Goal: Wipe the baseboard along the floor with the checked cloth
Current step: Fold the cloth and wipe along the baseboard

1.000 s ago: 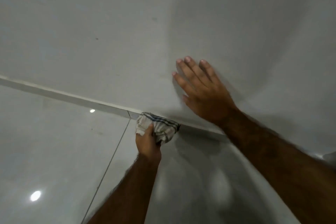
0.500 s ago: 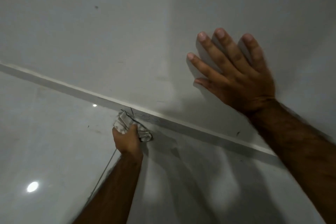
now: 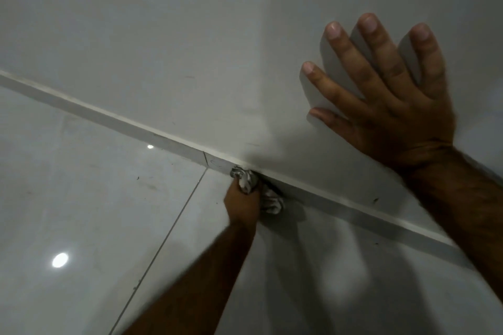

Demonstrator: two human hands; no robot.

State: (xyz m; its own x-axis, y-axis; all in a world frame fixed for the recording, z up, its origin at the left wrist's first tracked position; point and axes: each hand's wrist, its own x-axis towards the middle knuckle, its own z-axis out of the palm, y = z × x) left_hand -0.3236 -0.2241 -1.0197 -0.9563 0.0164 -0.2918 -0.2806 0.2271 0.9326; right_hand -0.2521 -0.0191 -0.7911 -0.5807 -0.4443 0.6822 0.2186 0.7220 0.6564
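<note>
A narrow pale baseboard runs diagonally from the upper left down to the right, where the wall meets the floor. My left hand is closed around the bunched checked cloth and presses it against the baseboard near a joint in the strip. Part of the cloth bulges out to the right of the fist. My right hand lies flat on the white wall above, fingers spread, holding nothing.
The glossy white tiled floor reflects ceiling lights and has a dark grout line running toward the baseboard joint. The wall carries a few small dark marks. Small specks lie on the floor.
The cloth in my left hand slid left along the baseboard to the joint, then back a little to the right of it. My right hand shifted up and right on the wall.
</note>
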